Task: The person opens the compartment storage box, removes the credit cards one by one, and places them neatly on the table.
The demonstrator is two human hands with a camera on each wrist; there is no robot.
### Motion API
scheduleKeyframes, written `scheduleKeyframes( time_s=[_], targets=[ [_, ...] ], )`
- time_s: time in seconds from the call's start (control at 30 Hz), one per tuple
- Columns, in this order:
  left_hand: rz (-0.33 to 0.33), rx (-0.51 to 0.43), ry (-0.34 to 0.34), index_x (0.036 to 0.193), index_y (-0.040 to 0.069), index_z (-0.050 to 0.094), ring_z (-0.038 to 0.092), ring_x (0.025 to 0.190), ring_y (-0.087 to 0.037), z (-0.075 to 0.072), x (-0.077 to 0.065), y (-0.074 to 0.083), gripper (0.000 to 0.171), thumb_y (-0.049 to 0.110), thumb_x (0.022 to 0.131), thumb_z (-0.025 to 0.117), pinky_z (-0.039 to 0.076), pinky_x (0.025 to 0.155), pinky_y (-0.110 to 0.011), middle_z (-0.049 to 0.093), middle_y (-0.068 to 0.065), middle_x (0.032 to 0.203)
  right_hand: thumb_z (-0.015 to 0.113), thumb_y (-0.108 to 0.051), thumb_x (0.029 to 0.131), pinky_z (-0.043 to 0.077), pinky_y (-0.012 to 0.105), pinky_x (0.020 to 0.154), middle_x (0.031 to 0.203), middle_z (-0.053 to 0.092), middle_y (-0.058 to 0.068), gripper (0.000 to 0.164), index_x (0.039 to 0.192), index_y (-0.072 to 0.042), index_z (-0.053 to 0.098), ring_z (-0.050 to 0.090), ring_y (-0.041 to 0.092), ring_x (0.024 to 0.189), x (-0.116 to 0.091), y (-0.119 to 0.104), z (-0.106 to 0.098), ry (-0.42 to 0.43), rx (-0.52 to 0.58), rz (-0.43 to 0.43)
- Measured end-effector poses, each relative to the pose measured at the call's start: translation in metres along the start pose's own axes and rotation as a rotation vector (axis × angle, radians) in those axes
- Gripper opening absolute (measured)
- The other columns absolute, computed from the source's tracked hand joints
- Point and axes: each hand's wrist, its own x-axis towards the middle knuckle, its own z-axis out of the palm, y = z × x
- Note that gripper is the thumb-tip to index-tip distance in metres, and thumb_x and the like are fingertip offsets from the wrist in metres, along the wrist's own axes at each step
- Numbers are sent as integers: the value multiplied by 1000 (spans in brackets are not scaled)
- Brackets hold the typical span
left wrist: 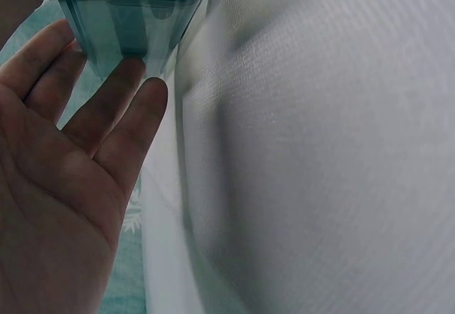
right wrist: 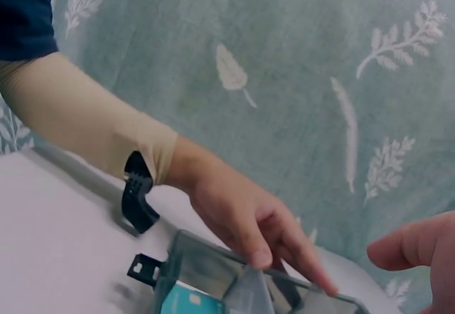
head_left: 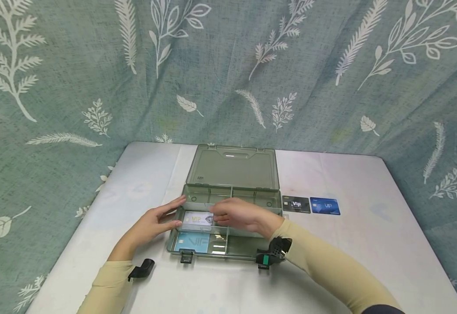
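Note:
On the table an olive see-through plastic case [head_left: 227, 258] lies with its lid [head_left: 233, 168] tipped back. A clear tray [head_left: 197, 229] sits across its middle, holding a white VIP card [head_left: 196, 219]. My right hand [head_left: 245, 214] reaches over the tray, its curled fingertips at the card's right end; the pinch itself is partly hidden. In the right wrist view only its thumb [right wrist: 416, 250] shows. My left hand [head_left: 152, 226] rests at the case's left end, thumb and extended fingers touching the tray's end and the rim. A light blue card [head_left: 193, 242] lies in the front left compartment.
Right of the case lie a black Vip card [head_left: 296, 204] and a blue VIP card [head_left: 325, 206] side by side. Two dark latches stick out from the case's front edge, the left latch [head_left: 187, 257] fully visible. A patterned green curtain [head_left: 220, 78] surrounds the white table [head_left: 369, 244].

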Motion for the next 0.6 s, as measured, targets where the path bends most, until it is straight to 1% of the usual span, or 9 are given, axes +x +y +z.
scheduleKeyframes(
  time_s=[0.17,0.23,0.33,0.43,0.5,0.6],
  targets=[
    [6,-5,-3,155,5,43,32,149,-27,0,1,-1,67,17,95,73,38,116,-39,30,-8,166,56,-18,102,22,49,126,156,31,35,68,150,19,26,26,48,148,10,1,4,-28,22,35],
    [8,-6,-6,155,5,43,32,149,-26,0,1,-1,67,17,96,73,38,116,-38,29,-9,166,55,-17,102,19,50,127,154,32,37,66,148,21,27,27,48,148,14,1,5,-39,43,42],
    [12,-6,-6,154,5,43,33,148,-19,0,1,-2,67,16,96,73,39,117,-35,29,-10,165,56,-15,101,19,50,127,151,35,38,65,146,23,28,30,48,146,18,2,7,-31,61,48],
    [19,-3,-2,154,3,44,32,147,-11,0,0,-2,66,15,96,73,39,116,-31,29,-12,165,56,-13,101,21,49,127,151,35,39,65,146,23,27,31,47,146,22,3,9,-27,72,49],
    [30,2,0,153,2,44,32,147,-10,-1,0,-2,65,14,96,72,39,116,-31,30,-13,165,57,-12,100,22,49,126,151,34,39,65,146,23,27,30,47,147,25,4,10,-18,79,50],
    [45,7,1,153,0,44,33,148,-15,0,1,-2,65,14,96,72,40,116,-33,30,-15,164,56,-12,100,22,49,126,152,33,39,65,146,23,27,30,47,147,28,5,11,-15,92,52]
  ],
)
